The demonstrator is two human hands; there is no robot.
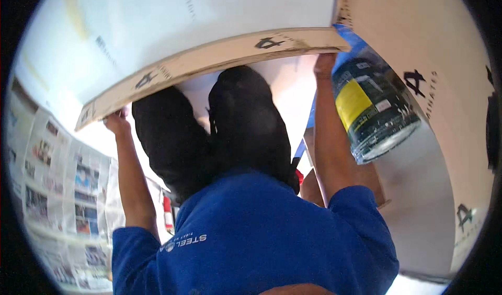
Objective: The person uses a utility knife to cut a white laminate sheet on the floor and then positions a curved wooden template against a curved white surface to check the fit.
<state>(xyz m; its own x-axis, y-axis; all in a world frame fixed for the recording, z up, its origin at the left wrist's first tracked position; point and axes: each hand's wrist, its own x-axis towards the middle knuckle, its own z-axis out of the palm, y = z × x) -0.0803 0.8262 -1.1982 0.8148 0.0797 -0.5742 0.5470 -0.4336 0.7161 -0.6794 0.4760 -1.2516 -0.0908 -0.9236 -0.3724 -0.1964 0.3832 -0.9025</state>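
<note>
- The film-covered laminate strip [209, 58] lay against the fingers of the left hand [116, 121] and right hand [325, 66]; unequal pressure could have skewed it.
- Whether they gripped, I couldn't tell: fingertips were hidden.
- The dark bucket [376, 109], beside the right fingers, risked an outward knock.

The left hand [117, 120] touches the left end of a long pale board [209, 59]; the right hand [325, 65] meets its lower edge near the right end; black trousers [246, 112] show below; a dark tub [374, 104] with a yellow label appears beside the right forearm [329, 133].
</note>
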